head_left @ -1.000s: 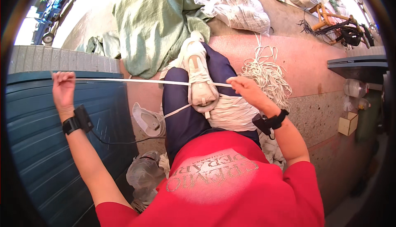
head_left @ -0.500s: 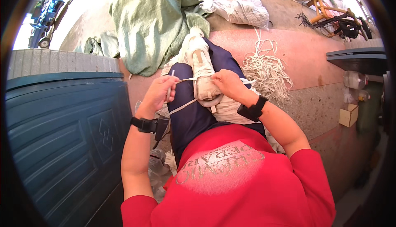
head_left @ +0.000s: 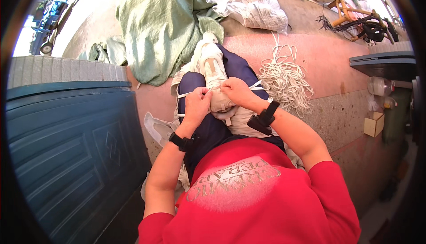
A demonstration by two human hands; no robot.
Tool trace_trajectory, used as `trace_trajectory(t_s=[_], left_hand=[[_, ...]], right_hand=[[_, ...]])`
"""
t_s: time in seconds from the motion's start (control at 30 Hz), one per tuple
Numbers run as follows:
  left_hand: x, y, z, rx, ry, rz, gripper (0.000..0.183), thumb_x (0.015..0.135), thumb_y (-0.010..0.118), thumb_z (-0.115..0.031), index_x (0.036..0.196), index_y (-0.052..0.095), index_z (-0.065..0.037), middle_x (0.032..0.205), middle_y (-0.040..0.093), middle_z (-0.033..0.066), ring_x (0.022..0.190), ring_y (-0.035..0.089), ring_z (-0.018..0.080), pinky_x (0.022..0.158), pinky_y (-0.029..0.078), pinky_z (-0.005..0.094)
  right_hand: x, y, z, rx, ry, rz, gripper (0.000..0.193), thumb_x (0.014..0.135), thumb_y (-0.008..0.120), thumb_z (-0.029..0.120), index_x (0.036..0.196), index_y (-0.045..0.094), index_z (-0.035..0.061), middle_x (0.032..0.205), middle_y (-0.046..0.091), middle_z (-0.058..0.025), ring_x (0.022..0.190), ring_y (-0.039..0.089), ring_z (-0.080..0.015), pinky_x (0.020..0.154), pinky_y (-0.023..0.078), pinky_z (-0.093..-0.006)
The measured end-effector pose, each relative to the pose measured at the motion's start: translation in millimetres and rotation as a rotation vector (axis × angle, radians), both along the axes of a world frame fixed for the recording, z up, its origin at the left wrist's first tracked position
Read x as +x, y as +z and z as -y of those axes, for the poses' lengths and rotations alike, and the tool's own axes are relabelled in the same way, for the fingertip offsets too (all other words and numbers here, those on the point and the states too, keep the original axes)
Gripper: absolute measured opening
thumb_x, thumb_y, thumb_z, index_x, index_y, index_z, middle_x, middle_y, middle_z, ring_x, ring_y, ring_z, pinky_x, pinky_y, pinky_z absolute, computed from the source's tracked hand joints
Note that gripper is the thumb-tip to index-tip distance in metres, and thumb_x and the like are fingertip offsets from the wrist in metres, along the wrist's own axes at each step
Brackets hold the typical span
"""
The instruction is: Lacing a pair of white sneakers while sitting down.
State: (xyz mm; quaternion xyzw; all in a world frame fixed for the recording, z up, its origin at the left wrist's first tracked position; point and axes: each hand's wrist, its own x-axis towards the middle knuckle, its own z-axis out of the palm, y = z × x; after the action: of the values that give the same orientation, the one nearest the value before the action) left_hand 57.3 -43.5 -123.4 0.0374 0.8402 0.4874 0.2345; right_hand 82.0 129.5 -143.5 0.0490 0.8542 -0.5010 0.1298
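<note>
A reddish floor (head_left: 337, 62) was seen, on which a pile of white cord (head_left: 284, 78), a green sack (head_left: 159, 27) and a striped bag (head_left: 253, 4) were laid.

Strong daylight falls from the upper left, where the ground by the cart (head_left: 55, 11) is blown out to near white. The green sheet (head_left: 164, 27) and the rope pile (head_left: 284, 78) are brightly lit with crisp detail. The blue panel (head_left: 66, 155) lies in flat shade, and the lower right corner sinks into deep shadow. The red shirt (head_left: 257, 199) is vivid, close and slightly soft. Fisheye bending curves the panel's edges, and a black vignette rings the frame. The centre is sharp, without motion blur.
</note>
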Motion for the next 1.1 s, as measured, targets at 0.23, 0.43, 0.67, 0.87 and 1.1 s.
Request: trace_trajectory(t_s=[0.23, 0.43, 0.67, 0.87, 1.1], left_hand=[[-2.1, 15.4, -6.2, -0.059, -0.029, -0.05, 0.018, 0.08, 0.061, -0.015, 0.088, 0.063, 0.0, 0.06, 0.056, -0.0011, 0.053, 0.046, 0.0037, 0.049, 0.038, 0.0217], [-9.0, 11.8, -8.4, -0.151, -0.148, -0.289, 0.02, 0.077, 0.061, -0.017, 0.091, 0.064, -0.002, 0.06, 0.059, 0.0108, 0.052, 0.054, 0.0156, 0.053, 0.043, 0.0286], [-24.6, 19.0, -22.5, -0.425, -0.431, -0.291, 0.02, 0.078, 0.055, -0.019, 0.08, 0.059, 0.0, 0.076, 0.06, 0.021, 0.075, 0.059, 0.0358, 0.065, 0.045, 0.0424], [-39.3, 55.3, 11.8, 0.113, -0.208, 0.659, 0.012, 0.083, 0.056, -0.016, 0.077, 0.054, -0.006, 0.058, 0.044, -0.0046, 0.043, 0.035, 0.002, 0.037, 0.027, 0.0167], [-17.8, 62.5, 22.4, 0.29, -0.109, 0.61, 0.009, 0.081, 0.062, -0.014, 0.083, 0.06, -0.006, 0.066, 0.054, -0.0032, 0.053, 0.047, 0.0019, 0.04, 0.032, 0.0135]], right_hand=[[5.7, 9.1, 3.8, 0.297, 0.095, -0.287, 0.015, 0.074, 0.052, 0.008, 0.085, 0.058, 0.0012, 0.08, 0.058, -0.019, 0.076, 0.056, -0.0378, 0.068, 0.044, -0.0457], [-7.1, 22.9, 12.8, 0.195, 0.04, -0.129, 0.026, 0.073, 0.05, 0.002, 0.099, 0.05, -0.0003, 0.083, 0.057, -0.0228, 0.079, 0.056, -0.039, 0.07, 0.045, -0.045], [1.8, 24.9, -6.0, 0.232, 0.096, -0.319, 0.034, 0.072, 0.052, 0.003, 0.106, 0.047, 0.0035, 0.091, 0.052, -0.0155, 0.088, 0.049, -0.0339, 0.075, 0.042, -0.0404], [27.2, 35.2, -30.7, 0.409, 0.082, -0.198, 0.027, 0.072, 0.062, 0.023, 0.092, 0.052, 0.0069, 0.082, 0.057, -0.0129, 0.081, 0.057, -0.0303, 0.069, 0.045, -0.0407], [12.9, 43.9, 17.3, 0.088, 0.272, -0.13, 0.021, 0.081, 0.046, 0.017, 0.093, 0.058, 0.0053, 0.079, 0.061, -0.0189, 0.077, 0.059, -0.035, 0.067, 0.046, -0.0425]])
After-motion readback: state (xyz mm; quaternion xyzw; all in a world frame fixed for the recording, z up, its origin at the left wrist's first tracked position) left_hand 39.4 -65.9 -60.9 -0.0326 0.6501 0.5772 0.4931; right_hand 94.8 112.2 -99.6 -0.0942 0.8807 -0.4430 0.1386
